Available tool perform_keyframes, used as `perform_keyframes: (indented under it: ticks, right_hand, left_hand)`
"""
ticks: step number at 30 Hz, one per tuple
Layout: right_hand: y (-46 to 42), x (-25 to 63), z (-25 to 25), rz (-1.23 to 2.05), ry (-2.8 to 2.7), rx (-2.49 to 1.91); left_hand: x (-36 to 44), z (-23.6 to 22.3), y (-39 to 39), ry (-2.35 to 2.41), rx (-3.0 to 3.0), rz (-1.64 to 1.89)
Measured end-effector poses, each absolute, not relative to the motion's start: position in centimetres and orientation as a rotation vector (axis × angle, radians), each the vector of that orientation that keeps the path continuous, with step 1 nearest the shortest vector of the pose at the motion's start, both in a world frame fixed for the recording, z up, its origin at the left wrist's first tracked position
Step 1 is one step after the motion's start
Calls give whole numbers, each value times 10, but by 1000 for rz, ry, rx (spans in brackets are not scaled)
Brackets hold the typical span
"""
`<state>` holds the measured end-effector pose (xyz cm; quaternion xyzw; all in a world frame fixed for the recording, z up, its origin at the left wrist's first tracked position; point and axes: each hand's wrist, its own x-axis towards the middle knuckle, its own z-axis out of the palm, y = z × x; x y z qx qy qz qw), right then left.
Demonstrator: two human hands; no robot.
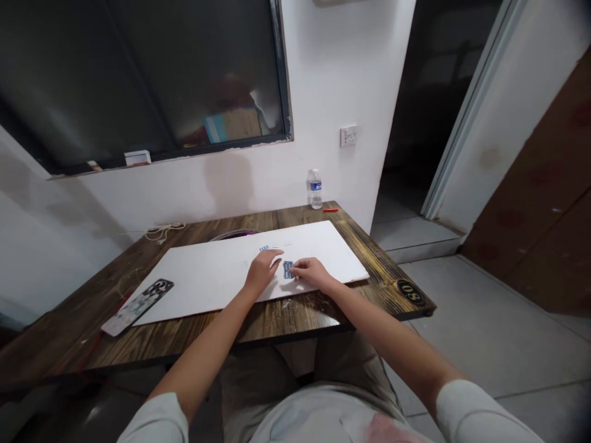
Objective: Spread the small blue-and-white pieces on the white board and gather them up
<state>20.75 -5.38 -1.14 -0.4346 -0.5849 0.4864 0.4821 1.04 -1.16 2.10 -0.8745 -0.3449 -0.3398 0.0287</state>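
Note:
My right hand [311,272] pinches the edge of a small flat blue-and-white patterned piece [287,269] between thumb and fingers, over the white board [198,277]. The piece's exact kind is too small to make out. Just to its left, my left hand [263,269] has thumb and fingers apart, with nothing visible between them. Beyond the left hand, a small blue mark or piece [264,248] shows on the board, partly hidden by the fingers.
The board lies on a dark wooden table [383,283]. At the left is a long patterned case [138,306]. Along the back are a white cord [161,231], a rounded rim [226,235] partly under the board, a plastic bottle [316,189] and a red pen-like object [330,210].

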Motion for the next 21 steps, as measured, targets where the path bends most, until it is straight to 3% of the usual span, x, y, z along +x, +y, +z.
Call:
perform_keyframes:
  ticks: [4,11,21]
  right_hand:
    - [-51,211,-10,1195,-1265,-1062]
    - [-49,212,-10,1269,-1195,-1003]
    - [-44,210,-17,1267,-1190,-1046]
  left_hand:
    - [-11,6,11,-1393,-2723,-703]
    - [-42,-6,-26,-1182,-2879,-442]
    - [-72,-8,-83,-961,-2861,-673]
